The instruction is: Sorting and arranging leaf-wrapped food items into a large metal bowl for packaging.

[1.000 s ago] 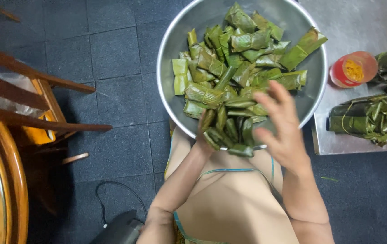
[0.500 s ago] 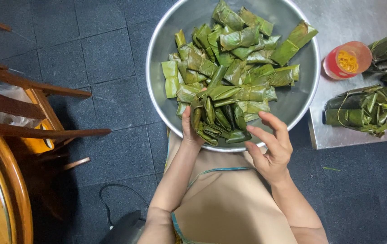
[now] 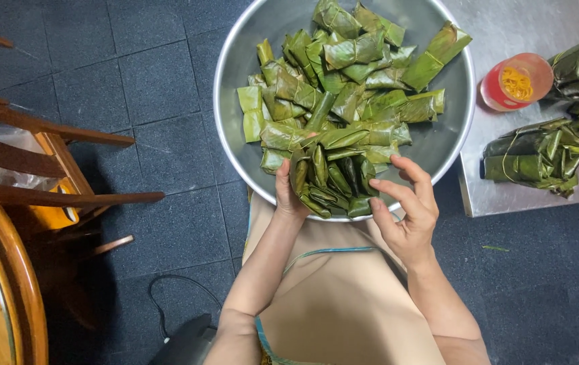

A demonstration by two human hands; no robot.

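A big round metal basin (image 3: 235, 115) rests against my lap, filled with several green leaf-wrapped parcels (image 3: 343, 88). At its near rim a bunch of these parcels (image 3: 333, 182) stands packed side by side. My left hand (image 3: 288, 196) grips the left side of that bunch. My right hand (image 3: 404, 209) hovers at the bunch's right side with fingers spread, the fingertips close to or just touching the parcels.
A metal tray (image 3: 505, 196) at right carries tied bundles of leaf parcels (image 3: 533, 159) and a red cup of yellow bands (image 3: 516, 82). Wooden chair legs (image 3: 53, 196) and a round wooden table edge (image 3: 5, 297) are at left. A black cord (image 3: 161, 311) lies on the dark tiled floor.
My right hand dropped from over the basin to the right side of the bunch. My left hand stayed on the bunch's left side.
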